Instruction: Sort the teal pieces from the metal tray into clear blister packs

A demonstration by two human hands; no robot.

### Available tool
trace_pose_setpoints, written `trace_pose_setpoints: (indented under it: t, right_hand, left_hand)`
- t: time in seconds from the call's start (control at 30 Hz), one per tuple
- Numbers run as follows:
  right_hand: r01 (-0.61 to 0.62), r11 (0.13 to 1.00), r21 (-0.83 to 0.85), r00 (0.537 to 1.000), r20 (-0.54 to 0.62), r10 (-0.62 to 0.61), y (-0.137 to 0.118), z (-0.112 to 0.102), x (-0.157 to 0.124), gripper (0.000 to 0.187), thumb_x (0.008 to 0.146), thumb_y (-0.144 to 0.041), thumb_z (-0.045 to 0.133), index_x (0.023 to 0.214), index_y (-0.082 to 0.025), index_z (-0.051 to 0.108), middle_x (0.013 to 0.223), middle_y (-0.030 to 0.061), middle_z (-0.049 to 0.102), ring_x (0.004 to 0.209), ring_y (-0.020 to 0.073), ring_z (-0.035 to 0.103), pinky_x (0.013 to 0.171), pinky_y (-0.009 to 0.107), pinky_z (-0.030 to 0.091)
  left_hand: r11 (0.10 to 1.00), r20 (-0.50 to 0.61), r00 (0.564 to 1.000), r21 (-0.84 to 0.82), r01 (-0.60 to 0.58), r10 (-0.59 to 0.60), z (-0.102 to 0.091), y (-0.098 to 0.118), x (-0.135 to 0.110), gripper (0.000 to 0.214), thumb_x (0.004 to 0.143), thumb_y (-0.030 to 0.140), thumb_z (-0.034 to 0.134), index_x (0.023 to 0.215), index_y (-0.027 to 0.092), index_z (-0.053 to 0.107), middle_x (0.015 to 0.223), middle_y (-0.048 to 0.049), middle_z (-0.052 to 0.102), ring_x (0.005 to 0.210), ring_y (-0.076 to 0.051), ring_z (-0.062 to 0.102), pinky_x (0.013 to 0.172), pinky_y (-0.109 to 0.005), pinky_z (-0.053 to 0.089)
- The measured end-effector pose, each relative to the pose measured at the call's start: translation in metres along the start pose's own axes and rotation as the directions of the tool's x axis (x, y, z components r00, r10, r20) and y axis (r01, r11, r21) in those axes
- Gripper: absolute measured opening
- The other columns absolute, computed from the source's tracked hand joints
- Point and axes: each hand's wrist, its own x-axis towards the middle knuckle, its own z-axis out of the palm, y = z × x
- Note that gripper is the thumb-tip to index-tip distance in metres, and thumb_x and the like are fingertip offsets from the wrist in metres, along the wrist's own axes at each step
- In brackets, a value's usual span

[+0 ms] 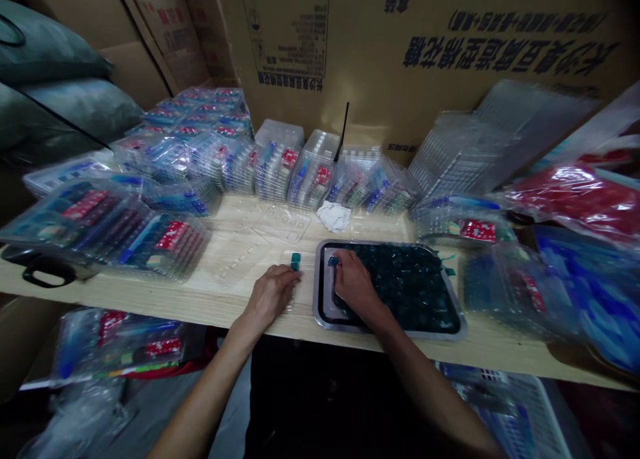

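Note:
My left hand [274, 291] has its fingers closed at the edge of a narrow clear plastic strip [290, 303] on the wooden table. Small teal pieces [296, 258] sit at the strip's far end, just past my fingertips. My right hand [354, 284] pinches another small teal piece [333, 262] above the left side of a metal-rimmed tray [320, 322]. Many dark teal glossy pieces [410, 286] fill most of that tray, and a few lie over its right rim. My right palm hides part of the tray's left side.
Stacks of clear packs with red and blue contents [170, 242] line the table's left and back. Empty clear blister trays [460, 152] lean at the back right. A crumpled white tissue [334, 216] lies behind the tray. A large cardboard box [370, 59] stands behind everything.

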Motion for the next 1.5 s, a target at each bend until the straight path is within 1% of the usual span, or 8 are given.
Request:
trace_pose_setpoints:
  t: [0.27, 0.47, 0.53, 0.6, 0.7, 0.83, 1.27, 1.5]
  right_hand:
    - [0.061, 0.959, -0.277, 0.992, 0.121, -0.028, -0.011, -0.006, 0.01, 0.029, 0.082, -0.003, 0.047, 0.105, -0.015, 0.058, 0.106, 0.016, 0.059, 0.092, 0.0271, 0.058, 0.078, 0.036, 0.042]
    - [0.074, 0.972, 0.224, 0.996, -0.068, -0.06, -0.01, -0.011, 0.011, 0.014, 0.091, -0.017, 0.046, 0.099, -0.018, 0.057, 0.094, 0.0073, 0.066, 0.086, 0.02, 0.062, 0.075, 0.029, 0.045]
    - [0.112, 0.915, 0.389, 0.993, -0.081, -0.087, -0.014, -0.014, 0.008, 0.014, 0.092, -0.021, 0.047, 0.099, -0.02, 0.058, 0.087, 0.003, 0.068, 0.077, 0.0171, 0.062, 0.071, 0.027, 0.046]
    - [0.154, 0.877, 0.456, 0.987, -0.115, -0.114, -0.019, -0.014, 0.003, 0.016, 0.091, -0.02, 0.046, 0.099, -0.021, 0.06, 0.087, 0.0026, 0.069, 0.077, 0.0166, 0.063, 0.072, 0.028, 0.047]
    - [0.196, 0.856, 0.478, 0.978, -0.163, -0.133, -0.026, -0.013, -0.002, 0.018, 0.089, -0.017, 0.045, 0.1, -0.021, 0.059, 0.094, 0.0052, 0.069, 0.086, 0.0181, 0.064, 0.079, 0.03, 0.048]
    - [0.107, 0.837, 0.537, 0.989, -0.146, -0.032, -0.03, -0.01, -0.005, 0.013, 0.088, -0.02, 0.047, 0.1, -0.021, 0.052, 0.085, 0.0027, 0.063, 0.075, 0.0171, 0.063, 0.068, 0.028, 0.048]
    - [0.138, 0.972, 0.192, 0.98, -0.167, -0.106, -0.048, -0.013, -0.019, 0.016, 0.089, -0.019, 0.039, 0.1, -0.017, 0.05, 0.096, 0.0121, 0.062, 0.088, 0.0237, 0.061, 0.077, 0.035, 0.047]
    - [0.129, 0.961, 0.243, 0.982, -0.165, -0.09, -0.041, -0.007, -0.017, 0.009, 0.089, -0.02, 0.04, 0.09, -0.02, 0.049, 0.082, 0.007, 0.062, 0.075, 0.0206, 0.061, 0.07, 0.031, 0.044]
  left_hand:
    - [0.996, -0.067, 0.997, -0.078, -0.045, 0.039, -0.006, 0.0, -0.008, 0.027, 0.092, 0.013, 0.047, 0.099, 0.019, 0.072, 0.093, -0.0078, 0.065, 0.083, -0.014, 0.065, 0.068, -0.022, 0.053]
    - [0.95, -0.147, 0.96, -0.24, 0.198, -0.238, -0.012, 0.027, 0.011, 0.023, 0.087, 0.02, 0.056, 0.103, 0.02, 0.073, 0.099, -0.0079, 0.071, 0.088, -0.019, 0.066, 0.078, -0.03, 0.053]
    - [0.804, -0.086, 0.908, -0.504, 0.316, -0.41, -0.009, 0.049, 0.02, 0.023, 0.087, 0.03, 0.061, 0.102, 0.018, 0.073, 0.094, -0.0071, 0.072, 0.081, -0.018, 0.066, 0.073, -0.028, 0.053]
    - [0.545, 0.084, 0.843, -0.727, 0.416, -0.532, -0.004, 0.068, 0.028, 0.028, 0.082, 0.039, 0.068, 0.095, 0.015, 0.074, 0.08, -0.0042, 0.071, 0.067, -0.014, 0.063, 0.064, -0.024, 0.052]
    - [0.206, 0.27, 0.752, -0.857, 0.472, -0.602, 0.003, 0.082, 0.036, 0.034, 0.068, 0.042, 0.081, 0.084, 0.012, 0.075, 0.069, -0.002, 0.069, 0.058, -0.01, 0.059, 0.058, -0.02, 0.048]
    - [-0.001, 0.334, 0.689, -0.9, 0.436, -0.643, 0.009, 0.08, 0.039, 0.04, 0.054, 0.037, 0.09, 0.08, 0.012, 0.076, 0.069, -0.0029, 0.069, 0.058, -0.008, 0.06, 0.057, -0.017, 0.048]
    - [-0.004, 0.279, 0.709, -0.932, 0.363, -0.648, 0.016, 0.085, 0.031, 0.036, 0.06, 0.034, 0.088, 0.085, 0.014, 0.074, 0.071, -0.0017, 0.07, 0.065, -0.012, 0.064, 0.063, -0.021, 0.049]
    - [0.256, 0.159, 0.766, -0.884, 0.391, -0.622, 0.019, 0.076, 0.028, 0.026, 0.07, 0.036, 0.08, 0.081, 0.014, 0.072, 0.072, 0.0006, 0.068, 0.063, -0.009, 0.058, 0.062, -0.02, 0.046]
